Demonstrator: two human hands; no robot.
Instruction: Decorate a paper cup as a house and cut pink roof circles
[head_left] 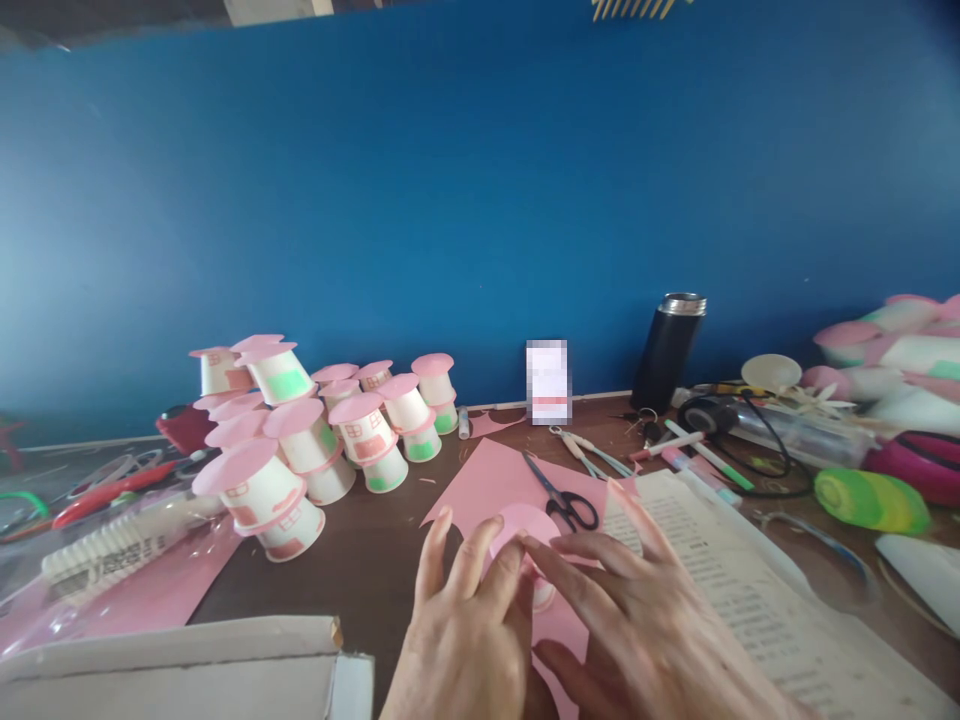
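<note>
Low in the middle of the head view, a round pink paper disc (525, 522) lies under my fingers, with a bit of something white showing below it, mostly hidden. My left hand (469, 625) grips the disc from the left, its outer fingers stretched forward. From the right, my right hand (637, 610) holds the same disc, and the index fingertips of both hands meet on it. Behind the disc a pink paper sheet (480, 475) lies on the dark table, with black-handled scissors (562, 492) resting on it.
Stacked white paper cups (364, 430) with pink disc tops stand at the left. A printed sheet (697, 560) lies right of my hands, near pliers (589, 452), markers (709, 453) and a black flask (669, 350). A cardboard box (172, 670) occupies the near left.
</note>
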